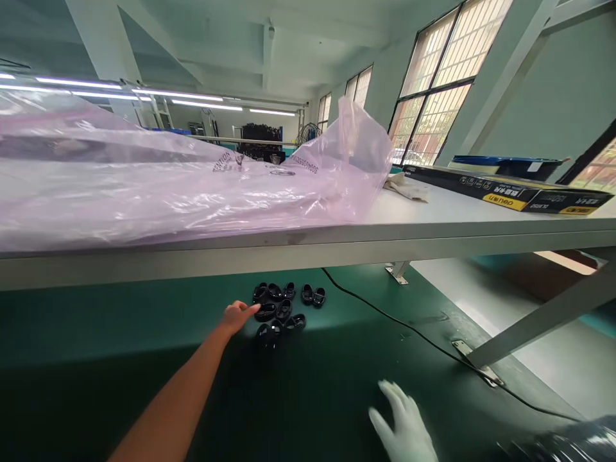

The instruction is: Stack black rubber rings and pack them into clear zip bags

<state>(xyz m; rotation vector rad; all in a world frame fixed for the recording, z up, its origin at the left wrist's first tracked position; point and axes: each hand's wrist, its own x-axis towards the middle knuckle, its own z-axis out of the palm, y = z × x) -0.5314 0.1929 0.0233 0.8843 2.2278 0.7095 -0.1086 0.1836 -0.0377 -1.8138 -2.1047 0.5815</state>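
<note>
Under the white table, my bare left hand (237, 316) reaches out over the dark green surface. Its fingers look closed at the near edge of a small glossy black shoe-like piece (265, 312); some fingertips are hidden. Several similar black pieces (283, 310) lie bunched around it, and a separate pair (313, 296) lies just to the right. My right hand (402, 420), in a white glove, is held over the green surface at the lower right. The glove's fingers are spread, with nothing between them.
Overhead, the white tabletop (433, 205) holds pink plastic wrapping (192, 199) and a long black-and-yellow box (505, 192). A black cable (409, 324) crosses the green surface. Metal legs (543, 327) stand at right, near a shiny black bundle (577, 443).
</note>
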